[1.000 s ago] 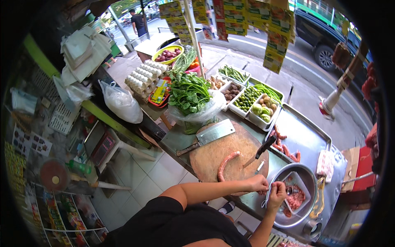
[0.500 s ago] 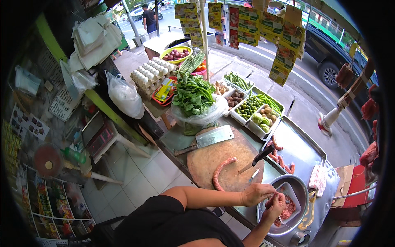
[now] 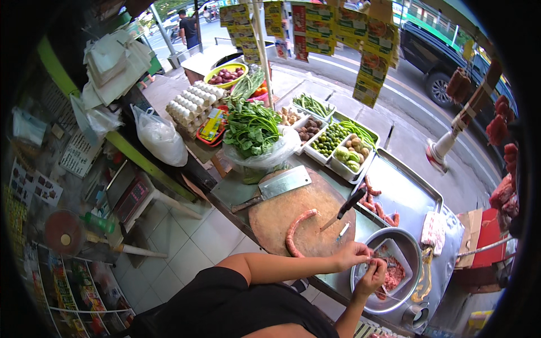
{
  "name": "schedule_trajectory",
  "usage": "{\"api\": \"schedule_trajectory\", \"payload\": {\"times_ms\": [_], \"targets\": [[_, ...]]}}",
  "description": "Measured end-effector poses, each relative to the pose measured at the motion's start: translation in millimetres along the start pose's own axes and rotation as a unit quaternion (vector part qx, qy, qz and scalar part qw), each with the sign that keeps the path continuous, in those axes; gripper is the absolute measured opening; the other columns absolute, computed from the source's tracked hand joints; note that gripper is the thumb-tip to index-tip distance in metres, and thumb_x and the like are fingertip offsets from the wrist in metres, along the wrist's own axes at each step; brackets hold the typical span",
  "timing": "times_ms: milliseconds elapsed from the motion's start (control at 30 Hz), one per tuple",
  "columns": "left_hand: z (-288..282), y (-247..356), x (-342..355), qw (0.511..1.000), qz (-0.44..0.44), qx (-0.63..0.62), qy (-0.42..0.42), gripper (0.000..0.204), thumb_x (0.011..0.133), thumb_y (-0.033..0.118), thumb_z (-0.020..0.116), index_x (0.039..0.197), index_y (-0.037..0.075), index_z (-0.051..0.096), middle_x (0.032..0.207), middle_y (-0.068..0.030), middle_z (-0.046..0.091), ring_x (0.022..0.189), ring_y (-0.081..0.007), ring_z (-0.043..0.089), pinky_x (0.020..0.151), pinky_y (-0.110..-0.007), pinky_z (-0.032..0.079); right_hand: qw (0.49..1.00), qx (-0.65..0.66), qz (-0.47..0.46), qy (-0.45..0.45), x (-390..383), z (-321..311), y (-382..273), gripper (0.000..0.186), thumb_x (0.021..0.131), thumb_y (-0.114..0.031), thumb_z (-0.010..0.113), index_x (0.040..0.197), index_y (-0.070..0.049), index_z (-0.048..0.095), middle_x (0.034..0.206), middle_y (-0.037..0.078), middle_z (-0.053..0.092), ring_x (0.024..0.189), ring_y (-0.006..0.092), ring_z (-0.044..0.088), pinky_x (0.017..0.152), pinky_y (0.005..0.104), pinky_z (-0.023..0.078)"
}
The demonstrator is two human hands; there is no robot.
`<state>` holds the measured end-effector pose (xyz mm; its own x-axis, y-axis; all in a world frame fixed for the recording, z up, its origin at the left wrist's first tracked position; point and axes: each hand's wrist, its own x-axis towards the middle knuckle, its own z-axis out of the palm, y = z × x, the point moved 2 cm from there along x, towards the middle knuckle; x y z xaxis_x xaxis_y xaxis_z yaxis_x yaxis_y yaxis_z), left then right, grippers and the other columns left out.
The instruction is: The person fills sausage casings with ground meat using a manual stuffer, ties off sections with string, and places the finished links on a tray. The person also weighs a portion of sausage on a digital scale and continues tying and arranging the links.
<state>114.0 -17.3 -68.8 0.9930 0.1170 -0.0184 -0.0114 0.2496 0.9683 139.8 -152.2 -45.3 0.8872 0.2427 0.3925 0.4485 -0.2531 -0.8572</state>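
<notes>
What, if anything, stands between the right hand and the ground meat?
Nothing visible: in this view the right hand overlaps the metal bowl, beside the ground meat. It hides part of the white container.

A black, short-sleeved top (image 3: 225, 301) is worn.
The torso (image 3: 270, 310) is covered in plain cloth; the left sleeve (image 3: 225, 274) is cut to a curved edge, the left forearm (image 3: 298, 265) and right forearm (image 3: 350, 318) being left bare.

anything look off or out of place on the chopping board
The black-handled knife looks odd: it seems propped at a slant, tip on the board and handle up, whereas the cleaver lies flat. I can't tell whether the tip is stuck in.
</notes>
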Motion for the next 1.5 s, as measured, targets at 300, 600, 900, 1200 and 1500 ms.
{"api": "schedule_trajectory", "payload": {"times_ms": [300,600,900,1200,1500], "targets": [[9,4,-17,0.952,0.125,0.274,-0.055,0.049,0.097,0.017,0.057,0.143,0.008,0.046,0.152,-0.027,0.032,0.143,-0.0379,0.032,0.114,-0.041,0.03,0.985,0.109,0.099,-0.087,-7,13,52,0.014,0.095,-0.008,0.055,0.103,-0.001,0.064,0.078,0.002,0.063,0.074,0.0111,0.06,0.071,0.0231,0.046],[-43,-46,-44,0.951,-0.187,-0.241,-0.055,0.041,0.102,0.035,0.051,0.124,0.001,0.058,0.121,-0.0089,0.063,0.11,-0.0184,0.062,0.095,-0.035,0.048,0.883,0.346,0.271,-0.166,5,4,30,0.017,0.096,-0.005,0.056,0.105,0.003,0.069,0.092,0.011,0.071,0.059,0.0127,0.061,0.054,0.0244,0.05],[-164,-36,-124,0.653,0.049,0.732,-0.188,0.027,0.079,0.017,0.059,0.101,0.001,0.061,0.103,-0.0126,0.061,0.106,-0.0311,0.057,0.104,-0.047,0.038,0.942,0.191,0.243,-0.132,32,-32,59,0.044,0.1,-0.036,0.056,0.115,0.004,0.065,0.099,0.011,0.069,0.055,0.0062,0.053,0.051,0.019,0.042],[-165,-41,-104,0.788,0.006,0.573,-0.225,0.028,0.089,0.024,0.058,0.071,0.004,0.064,0.077,-0.0192,0.067,0.081,-0.0335,0.068,0.116,-0.053,0.012,0.934,0.043,0.239,-0.262,15,-2,43,0.026,0.096,-0.015,0.061,0.116,0.0,0.066,0.098,0.005,0.071,0.067,0.0049,0.057,0.059,0.0192,0.047],[-152,45,-83,0.969,-0.149,0.176,-0.084,0.027,0.09,0.011,0.066,0.113,0.001,0.055,0.1,-0.0028,0.06,0.096,-0.0109,0.057,0.076,-0.033,0.055,0.903,0.154,0.264,-0.301,7,26,-8,0.044,0.086,-0.004,0.07,0.129,-0.006,0.061,0.105,0.002,0.069,0.072,0.0028,0.055,0.063,0.0204,0.05]]}}
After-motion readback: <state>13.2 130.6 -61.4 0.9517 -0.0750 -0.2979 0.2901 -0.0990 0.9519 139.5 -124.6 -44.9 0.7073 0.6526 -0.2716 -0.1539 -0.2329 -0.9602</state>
